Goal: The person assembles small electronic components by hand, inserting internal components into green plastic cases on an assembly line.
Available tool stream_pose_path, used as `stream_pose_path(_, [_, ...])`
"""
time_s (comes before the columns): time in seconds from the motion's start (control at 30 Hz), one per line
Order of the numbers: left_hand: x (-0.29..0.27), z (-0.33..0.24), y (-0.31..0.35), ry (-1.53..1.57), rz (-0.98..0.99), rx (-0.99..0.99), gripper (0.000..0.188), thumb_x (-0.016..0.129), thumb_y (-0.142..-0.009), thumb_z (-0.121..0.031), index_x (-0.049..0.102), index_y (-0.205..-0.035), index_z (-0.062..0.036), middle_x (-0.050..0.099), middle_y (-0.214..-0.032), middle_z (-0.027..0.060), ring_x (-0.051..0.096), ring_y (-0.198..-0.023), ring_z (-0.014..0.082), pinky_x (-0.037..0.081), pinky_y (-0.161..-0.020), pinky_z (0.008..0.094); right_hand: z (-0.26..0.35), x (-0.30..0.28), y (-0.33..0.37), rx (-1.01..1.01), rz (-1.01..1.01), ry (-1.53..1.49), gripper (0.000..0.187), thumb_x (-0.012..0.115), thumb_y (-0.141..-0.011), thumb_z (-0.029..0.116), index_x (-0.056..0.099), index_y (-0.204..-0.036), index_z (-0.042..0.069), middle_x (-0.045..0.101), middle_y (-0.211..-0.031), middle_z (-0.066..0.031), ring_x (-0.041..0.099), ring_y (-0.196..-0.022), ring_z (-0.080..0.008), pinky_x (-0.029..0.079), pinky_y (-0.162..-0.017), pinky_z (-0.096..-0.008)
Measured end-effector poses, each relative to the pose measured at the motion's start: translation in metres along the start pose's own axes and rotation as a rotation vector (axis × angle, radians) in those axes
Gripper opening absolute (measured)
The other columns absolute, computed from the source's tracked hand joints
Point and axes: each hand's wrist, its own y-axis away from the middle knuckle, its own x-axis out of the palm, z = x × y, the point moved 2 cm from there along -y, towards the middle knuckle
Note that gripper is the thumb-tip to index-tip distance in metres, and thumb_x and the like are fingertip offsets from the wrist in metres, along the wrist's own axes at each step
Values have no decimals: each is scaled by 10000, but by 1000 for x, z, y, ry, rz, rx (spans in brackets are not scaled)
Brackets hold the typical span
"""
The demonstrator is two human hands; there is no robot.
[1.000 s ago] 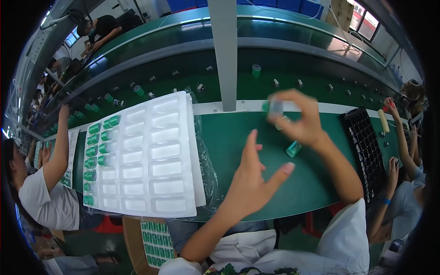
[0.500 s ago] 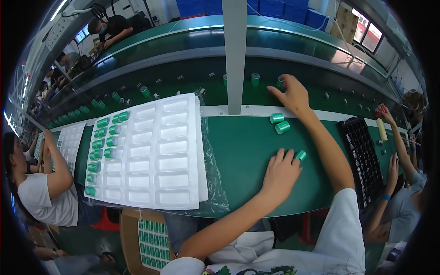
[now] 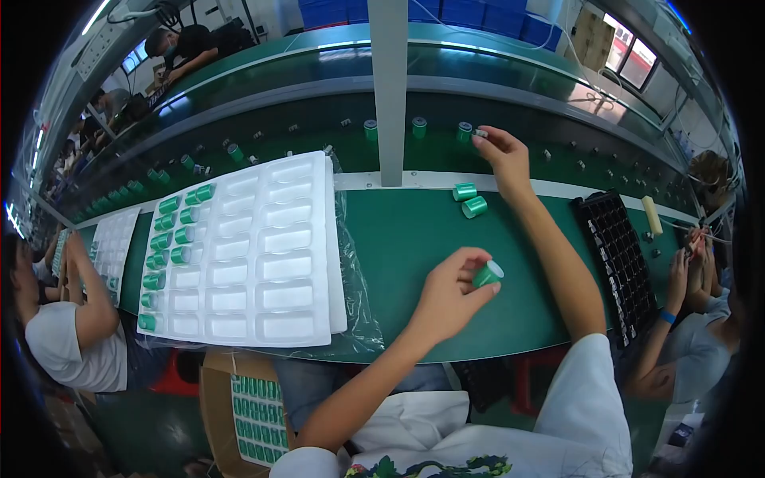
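My left hand (image 3: pixel 451 293) is closed around a green cylinder (image 3: pixel 484 275) with a pale end face, held over the green table (image 3: pixel 398 263). Reaching out to the conveyor belt, my right hand (image 3: pixel 507 156) pinches a small silvery metal part (image 3: pixel 480 135). Just left of its fingertips a green cylinder (image 3: pixel 464 131) stands upright on the belt. Nearer to me, two more cylinders lie on the table, one green cylinder (image 3: pixel 464 191) just behind another (image 3: pixel 475 207). A white plastic tray (image 3: pixel 284 328) with rows of pockets lies left of my left hand, green cylinders in its left columns.
A grey post (image 3: pixel 388 95) rises between table and belt. The belt (image 3: pixel 510 135) carries more cylinders and small metal parts. A black tray (image 3: pixel 617 263) lies to the right, beside a co-worker's hands (image 3: pixel 689 259). A cardboard box (image 3: pixel 215 406) below holds packed green cylinders. Another co-worker sits left.
My left hand has picked up the green cylinder from the table and turned its end face up. My right hand has gone from reaching at the belt to pinching a small metal part.
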Motion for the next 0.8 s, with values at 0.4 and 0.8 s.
stream_pose_path(0.4, [-38, -11, 27, 831, -127, -66, 314, 466, -1029, -148, 478, -1306, 0, 569, -1269, 220, 618, -1100, 337, 533, -970, 406, 99, 10, 117, 60, 330, -430, 477, 679, -877, 40, 525, -1324, -19, 597, -1116, -85, 592, -949, -129, 488, -824, -246])
stream_pose_path(0.8, [-47, -4, 29, 1042, -248, -46, 243, 514, -1003, -93, 545, -1233, -20, 534, -1316, 243, 584, -1147, 255, 490, -981, 348, 114, 25, 151, -204, 392, 84, 371, 764, -737, -67, 647, -1086, -23, 598, -1039, -126, 614, -881, -160, 521, -778, -275])
